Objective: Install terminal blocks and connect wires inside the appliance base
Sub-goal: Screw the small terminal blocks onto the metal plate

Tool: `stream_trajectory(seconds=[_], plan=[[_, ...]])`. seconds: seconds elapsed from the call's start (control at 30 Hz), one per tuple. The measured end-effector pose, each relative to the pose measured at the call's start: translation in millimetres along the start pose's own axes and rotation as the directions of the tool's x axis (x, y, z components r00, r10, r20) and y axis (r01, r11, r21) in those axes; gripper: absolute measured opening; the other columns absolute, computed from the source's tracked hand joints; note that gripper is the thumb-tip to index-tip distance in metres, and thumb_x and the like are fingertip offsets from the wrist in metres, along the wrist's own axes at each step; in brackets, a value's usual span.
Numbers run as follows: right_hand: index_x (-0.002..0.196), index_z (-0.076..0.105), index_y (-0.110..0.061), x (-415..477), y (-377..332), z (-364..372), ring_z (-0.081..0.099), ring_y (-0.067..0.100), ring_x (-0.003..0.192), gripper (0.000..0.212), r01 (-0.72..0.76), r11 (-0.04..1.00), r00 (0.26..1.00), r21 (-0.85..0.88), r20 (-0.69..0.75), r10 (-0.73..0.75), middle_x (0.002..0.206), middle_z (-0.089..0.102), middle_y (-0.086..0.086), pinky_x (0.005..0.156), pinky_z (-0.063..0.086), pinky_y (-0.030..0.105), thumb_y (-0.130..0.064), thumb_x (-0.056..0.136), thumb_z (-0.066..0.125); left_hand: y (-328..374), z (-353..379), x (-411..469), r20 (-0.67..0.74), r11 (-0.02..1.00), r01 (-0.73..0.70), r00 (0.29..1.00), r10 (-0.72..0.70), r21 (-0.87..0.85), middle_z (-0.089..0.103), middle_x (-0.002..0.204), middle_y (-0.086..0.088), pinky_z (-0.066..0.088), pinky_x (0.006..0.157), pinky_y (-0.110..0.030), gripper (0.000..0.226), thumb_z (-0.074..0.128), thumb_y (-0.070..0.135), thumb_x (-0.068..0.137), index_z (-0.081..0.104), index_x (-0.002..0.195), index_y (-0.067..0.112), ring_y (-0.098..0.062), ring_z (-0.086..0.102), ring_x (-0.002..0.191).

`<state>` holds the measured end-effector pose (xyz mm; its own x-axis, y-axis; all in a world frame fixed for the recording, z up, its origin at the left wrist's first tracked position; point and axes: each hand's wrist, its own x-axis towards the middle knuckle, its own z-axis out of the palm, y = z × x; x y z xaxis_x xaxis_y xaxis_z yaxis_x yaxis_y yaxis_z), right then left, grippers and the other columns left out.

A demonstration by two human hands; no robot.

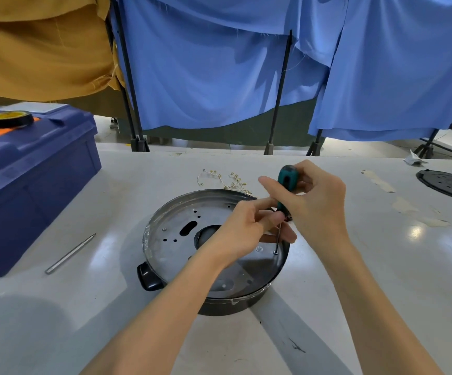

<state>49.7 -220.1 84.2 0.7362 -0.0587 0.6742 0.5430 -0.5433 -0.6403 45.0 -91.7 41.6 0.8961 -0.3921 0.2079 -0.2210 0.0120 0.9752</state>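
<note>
We see the appliance base [192, 239], a round, shallow metal pan with a black side handle, lying flat, its silvery plate pierced by small holes and one oblong slot. The green-handled screwdriver [287, 180] stands nearly upright in our right hand [316, 196], tip on a screw [276, 252] near the right rim. Pale wires [227, 180] with brass terminals lie just behind the base.

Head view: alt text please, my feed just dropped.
Two hands hold a green-handled screwdriver on a round metal appliance base: the right hand grips the handle, the left hand pinches it lower down, and the tip sits at a screw near the base's right edge. Loose wires lie behind the base; a blue toolbox stands at left.
</note>
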Motion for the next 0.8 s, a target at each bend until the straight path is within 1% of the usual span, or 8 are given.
stream_trajectory(seconds=[0.1, 0.17, 0.27, 0.37, 0.53, 0.6, 0.7, 0.8], plan=[[0.114, 0.067, -0.019, 3.2, -0.7, -9.0, 0.072, 0.010, 0.084, 0.029, -0.075, 0.957, 0.974, 0.280, 0.228, 0.010, 0.098, 0.073, -0.005, 0.074, 0.059, 0.023, -0.028, 0.087, 0.070, -0.7, -1.7, 0.1, 0.010, 1.000, 0.028, 1.000, -0.027, -0.015, 0.074, 0.085, -0.010, 0.055, 0.090, -0.033, 0.025, 0.040, 0.011, 0.103, 0.060, 0.117, 0.010, -0.022, 0.072, 0.089], [0.112, 0.066, -0.013, 2.4, 1.2, -11.6, 0.074, 0.011, 0.083, 0.022, -0.074, 0.930, 0.972, 0.361, 0.235, -0.014, 0.098, 0.073, 0.002, 0.076, 0.060, 0.026, -0.015, 0.090, 0.067, 0.4, -1.9, 0.8, 0.016, 0.999, 0.044, 0.999, -0.043, -0.031, 0.075, 0.088, -0.009, 0.054, 0.093, -0.036, 0.025, 0.040, 0.013, 0.103, 0.059, 0.119, 0.010, -0.020, 0.071, 0.093], [0.097, 0.067, -0.008, 0.9, 4.0, -9.0, 0.074, 0.010, 0.074, 0.021, -0.025, 0.969, 0.995, 0.245, 0.097, 0.001, 0.085, 0.072, 0.005, 0.072, 0.061, 0.029, -0.023, 0.084, 0.074, 2.7, -0.1, 0.7, -0.008, 0.998, 0.036, 0.999, -0.036, -0.042, 0.075, 0.091, -0.008, 0.056, 0.090, -0.040, 0.021, 0.048, 0.020, 0.101, 0.059, 0.119, 0.016, -0.019, 0.071, 0.095], [0.082, 0.063, -0.007, -2.9, 6.0, -3.0, 0.070, 0.026, 0.066, 0.033, -0.035, 0.990, 0.999, 0.135, -0.033, 0.040, 0.070, 0.065, 0.010, 0.064, 0.058, 0.043, -0.036, 0.080, 0.078, 1.1, 3.0, 1.4, -0.015, 0.997, 0.042, 0.999, -0.041, 0.062, 0.075, 0.090, -0.008, 0.056, 0.090, -0.042, 0.023, 0.050, 0.025, 0.100, 0.065, 0.109, 0.010, -0.016, 0.070, 0.096], [0.073, 0.055, -0.007, 0.0, 7.2, -2.7, 0.067, 0.038, 0.068, 0.041, -0.053, 0.992, 0.999, 0.118, 0.017, 0.051, 0.064, 0.061, 0.014, 0.060, 0.054, 0.048, -0.043, 0.081, 0.075, -1.8, 4.0, 1.2, -0.022, 0.995, 0.042, 0.999, -0.040, 0.087, 0.074, 0.083, 0.000, 0.056, 0.089, -0.033, 0.023, 0.052, 0.025, 0.099, 0.067, 0.105, 0.009, -0.010, 0.069, 0.090], [0.070, 0.053, -0.010, 0.0, 8.4, -2.9, 0.067, 0.035, 0.066, 0.038, -0.047, 0.995, 0.999, 0.088, 0.003, 0.047, 0.061, 0.060, 0.012, 0.058, 0.053, 0.047, -0.040, 0.083, 0.074, -2.7, 0.4, 0.9, -0.100, 0.984, 0.014, 0.995, 0.004, 0.177, 0.073, 0.081, 0.007, 0.053, 0.087, -0.027, 0.006, 0.066, 0.019, 0.090, 0.070, 0.094, 0.018, -0.006, 0.068, 0.086], [0.070, 0.051, -0.010, -2.3, 8.5, -1.9, 0.068, 0.021, 0.053, 0.038, -0.066, 0.989, 0.998, 0.129, 0.000, 0.067, 0.058, 0.064, 0.011, 0.058, 0.056, 0.045, -0.038, 0.084, 0.074, -7.7, -6.7, 1.2, -0.231, 0.854, 0.120, 0.973, 0.000, 0.506, 0.070, 0.087, 0.011, 0.052, 0.089, -0.035, 0.019, 0.082, 0.015, 0.073, 0.071, 0.082, 0.028, -0.009, 0.064, 0.090], [0.090, 0.062, -0.011, -3.2, 10.7, -1.2, 0.066, 0.014, 0.047, 0.028, -0.055, 0.982, 0.998, 0.179, 0.005, 0.055, 0.059, 0.064, 0.003, 0.058, 0.058, 0.042, -0.034, 0.083, 0.075, -9.2, -8.6, -0.9, -0.173, 0.672, 0.184, 0.981, -0.084, 0.717, 0.063, 0.110, 0.015, 0.048, 0.094, -0.041, 0.037, 0.087, 0.030, 0.066, 0.073, 0.100, 0.030, -0.010, 0.056, 0.107]])
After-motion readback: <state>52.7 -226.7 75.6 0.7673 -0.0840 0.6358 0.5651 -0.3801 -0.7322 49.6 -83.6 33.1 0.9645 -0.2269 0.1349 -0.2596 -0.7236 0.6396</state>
